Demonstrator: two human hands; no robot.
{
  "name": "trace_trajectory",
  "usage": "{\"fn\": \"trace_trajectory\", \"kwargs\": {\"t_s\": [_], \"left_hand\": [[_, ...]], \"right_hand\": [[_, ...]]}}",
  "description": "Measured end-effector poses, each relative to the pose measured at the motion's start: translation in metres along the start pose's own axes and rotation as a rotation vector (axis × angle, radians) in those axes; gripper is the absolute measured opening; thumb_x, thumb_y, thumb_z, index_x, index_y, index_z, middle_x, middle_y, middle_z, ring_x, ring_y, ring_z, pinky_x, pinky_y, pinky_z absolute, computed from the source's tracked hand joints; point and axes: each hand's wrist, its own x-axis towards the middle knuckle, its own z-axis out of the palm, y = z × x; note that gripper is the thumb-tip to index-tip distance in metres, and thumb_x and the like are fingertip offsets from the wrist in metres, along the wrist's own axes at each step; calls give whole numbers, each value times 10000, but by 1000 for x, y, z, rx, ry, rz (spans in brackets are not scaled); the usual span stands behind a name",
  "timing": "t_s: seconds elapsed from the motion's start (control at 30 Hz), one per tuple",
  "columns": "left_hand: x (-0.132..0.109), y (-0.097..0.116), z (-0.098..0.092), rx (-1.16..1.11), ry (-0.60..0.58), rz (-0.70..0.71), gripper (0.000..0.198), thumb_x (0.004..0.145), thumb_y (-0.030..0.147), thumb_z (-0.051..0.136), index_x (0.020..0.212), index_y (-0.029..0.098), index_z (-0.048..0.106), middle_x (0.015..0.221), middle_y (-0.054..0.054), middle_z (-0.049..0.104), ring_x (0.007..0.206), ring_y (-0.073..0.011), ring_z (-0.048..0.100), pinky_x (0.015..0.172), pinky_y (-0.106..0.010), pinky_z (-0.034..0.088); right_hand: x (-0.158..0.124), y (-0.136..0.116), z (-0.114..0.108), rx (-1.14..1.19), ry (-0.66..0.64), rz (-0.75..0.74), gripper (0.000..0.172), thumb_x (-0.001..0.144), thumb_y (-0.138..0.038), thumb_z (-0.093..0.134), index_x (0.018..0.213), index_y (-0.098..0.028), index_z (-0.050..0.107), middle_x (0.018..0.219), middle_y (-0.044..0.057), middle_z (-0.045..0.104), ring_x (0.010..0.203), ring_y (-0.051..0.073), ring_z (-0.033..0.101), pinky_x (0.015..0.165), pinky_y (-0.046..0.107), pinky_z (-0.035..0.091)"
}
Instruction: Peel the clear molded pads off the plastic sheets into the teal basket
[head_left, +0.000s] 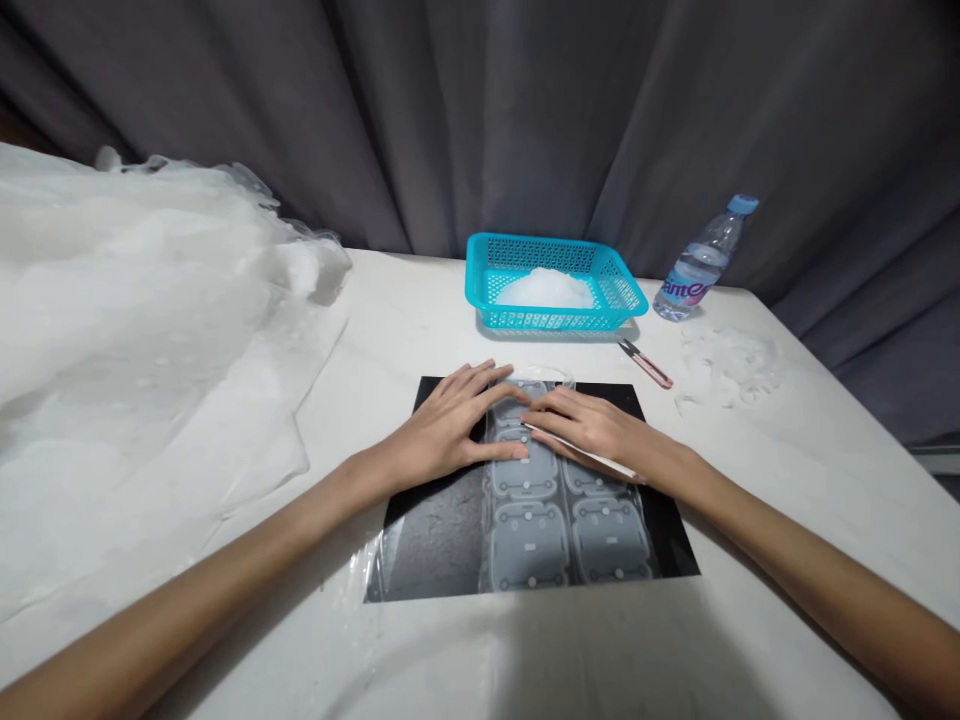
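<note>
A dark rectangular mat lies on the table, with a clear plastic sheet over part of it. Rounded grey panels with small pale marks show in two columns on the sheet. My left hand rests on the sheet's upper left, fingers spread and thumb out, holding nothing. Close beside it, my right hand is closed around a slim white tool whose tip points at the panels near my left fingertips. The tool's exact kind is unclear, and my hands hide the upper panels.
Behind the mat stands a blue plastic basket with a white heap inside. Pink-handled thread snips lie before a water bottle. Clear scraps lie at right. Crumpled translucent sheets cover the left side.
</note>
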Motion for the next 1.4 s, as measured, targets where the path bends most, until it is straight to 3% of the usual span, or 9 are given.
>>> {"fn": "trace_trajectory", "kwargs": {"t_s": [0.13, 0.37, 0.47, 0.57, 0.7, 0.8, 1.07, 1.27, 1.4], "left_hand": [[1, -2, 3, -29, 4, -4, 955, 898, 766, 618, 1637, 246, 309, 1730, -164, 305, 1619, -374, 217, 1324, -571, 175], [0, -5, 5, 7, -16, -45, 1074, 928, 789, 538, 1698, 209, 65, 1758, -218, 174, 1623, -412, 162, 1299, -570, 215], [-1, 6, -6, 21, 143, -34, 1083, 840, 809, 648, 1637, 193, 248, 1689, -235, 312, 1562, -423, 307, 1240, -568, 329], [0, 23, -17, -68, 321, -152, 741, 851, 794, 646, 1261, 177, 613, 1293, -169, 654, 1231, -359, 598, 1062, -519, 493], [6, 33, -16, -671, 70, -454, 740, 978, 806, 354, 882, 163, 706, 844, -97, 745, 793, -248, 690, 785, -405, 573], [11, 30, -7, -957, 35, -455, 612, 886, 751, 613, 876, 150, 727, 868, -89, 762, 810, -240, 715, 796, -384, 582], [8, 32, -4, -882, 88, -300, 458, 888, 593, 707, 725, 171, 636, 697, 9, 569, 674, -149, 519, 662, -282, 447], [5, 27, 4, -698, 108, -253, 388, 979, 510, 586, 856, 155, 681, 708, 20, 526, 655, -138, 434, 621, -262, 331], [4, 29, 6, -602, 123, -261, 384, 996, 498, 554, 914, 158, 714, 697, 25, 531, 634, -135, 419, 611, -259, 316]], "right_hand": [[12, 13, -15, 268, 15, 138, 257, 1108, -278, 441, 1134, -171, 674, 1127, 115, 713, 1040, 217, 676, 957, 376, 555], [20, 35, -30, 503, 204, 553, 370, 1060, -462, 521, 926, -167, 701, 793, 21, 681, 762, 167, 646, 743, 288, 516], [17, 24, -38, 661, 121, 549, 334, 1035, -457, 578, 986, -163, 727, 804, 17, 699, 730, 154, 656, 695, 272, 521], [15, 11, -42, 747, 135, 519, 275, 1023, -410, 617, 1001, -165, 738, 860, 23, 702, 711, 135, 651, 686, 264, 525], [12, -10, -41, 728, 106, 433, 236, 1036, -358, 602, 1049, -173, 748, 943, 54, 709, 771, 151, 668, 758, 297, 547], [11, -21, -43, 676, 6, 342, 199, 1027, -325, 624, 1083, -191, 761, 1015, 72, 736, 912, 187, 695, 850, 324, 547], [41, 12, -48, 446, 257, 338, 448, 1132, -408, 339, 1035, -195, 722, 1174, 110, 692, 1180, 243, 608, 1102, 446, 427], [75, 22, -40, 384, -169, 249, 76, 947, -221, 696, 939, -183, 762, 994, 49, 780, 985, 231, 631, 980, 403, 433], [80, 22, -39, 378, -216, 239, 61, 883, -136, 726, 861, -176, 765, 860, 12, 763, 856, 176, 633, 829, 304, 421]]}}
